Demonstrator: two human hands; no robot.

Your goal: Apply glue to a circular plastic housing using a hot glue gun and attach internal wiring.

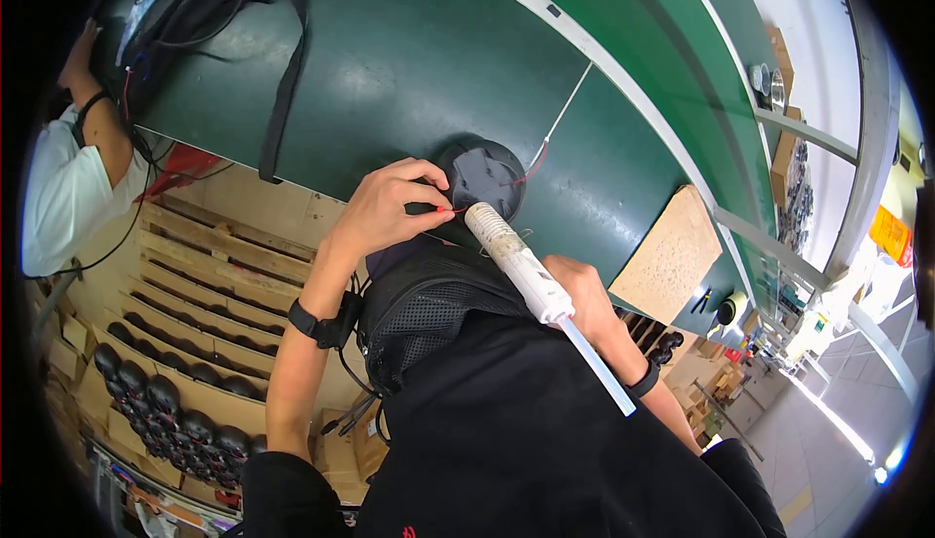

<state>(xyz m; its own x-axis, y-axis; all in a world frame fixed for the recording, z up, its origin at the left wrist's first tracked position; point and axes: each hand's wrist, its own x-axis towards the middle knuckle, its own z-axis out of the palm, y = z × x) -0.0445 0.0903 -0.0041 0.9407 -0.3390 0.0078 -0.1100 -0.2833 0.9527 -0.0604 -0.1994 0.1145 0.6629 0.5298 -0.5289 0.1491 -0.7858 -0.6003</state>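
Note:
A round black housing (474, 176) with a ribbed inner face lies at the near edge of the green table. From its middle a thin red wire (539, 160) runs off to a white lead. My left hand (394, 205) is at the housing's left side, thumb and fingertips pinched on a short red wire (444, 210). A white glue gun (521, 263) points at the housing's near rim, with a translucent glue stick (599, 367) sticking out of its rear. Behind the gun, my right hand (582, 293) is closed on it; the handle and most fingers are hidden.
On the green table (390, 61), a black strap (284, 90) hangs over the near edge and a brown board (670, 254) lies to the right. Another person's arm (105, 134) is at far left. Several black round parts (161, 397) stand in cartons below.

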